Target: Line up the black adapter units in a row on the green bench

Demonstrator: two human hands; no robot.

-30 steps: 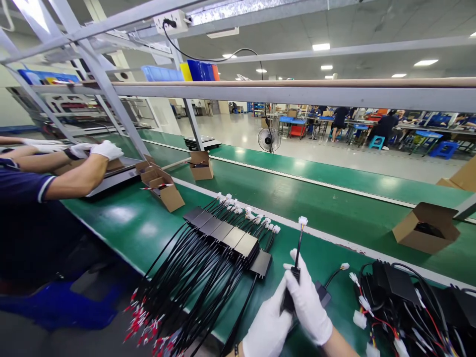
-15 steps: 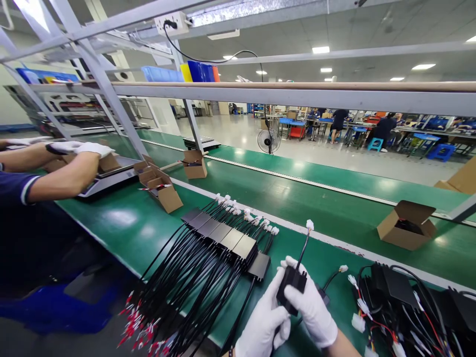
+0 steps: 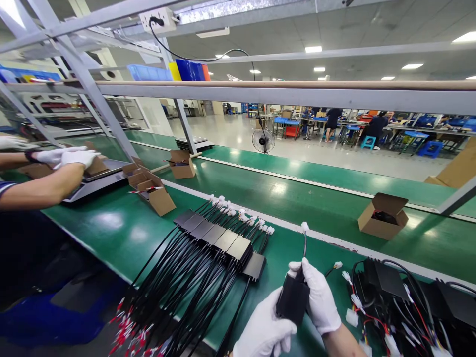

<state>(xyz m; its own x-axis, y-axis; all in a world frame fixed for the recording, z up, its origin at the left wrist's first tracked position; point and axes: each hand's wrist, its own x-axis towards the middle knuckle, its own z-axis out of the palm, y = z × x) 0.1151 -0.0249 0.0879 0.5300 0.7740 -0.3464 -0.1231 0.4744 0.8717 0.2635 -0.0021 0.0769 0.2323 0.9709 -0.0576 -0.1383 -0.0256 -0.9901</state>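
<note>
Both white-gloved hands hold a flat black electronic module [image 3: 293, 300] above the green bench. My left hand [image 3: 266, 322] grips its lower left side, thumb across the lower face. My right hand [image 3: 320, 295] wraps its right side, with finger and thumb at the top where a short black cable leaves. That cable stands up and ends in a white connector [image 3: 305, 227]. Left of my hands lies a row of similar black modules [image 3: 213, 232] with long black leads and red-and-white ends. One more module [image 3: 255, 266] sits at the row's near end.
On the right, several black modules [image 3: 386, 280] are piled with tangled wires. An open cardboard box [image 3: 381, 223] stands on the green belt [image 3: 282, 191] behind. At left, a co-worker's gloved hands [image 3: 70, 156] are over a scale [image 3: 96, 181], near another open box [image 3: 158, 198].
The module has turned so its broad flat face shows. My right hand has shifted up to the cable end. The view has swung slightly, and the right-hand box appears farther left.
</note>
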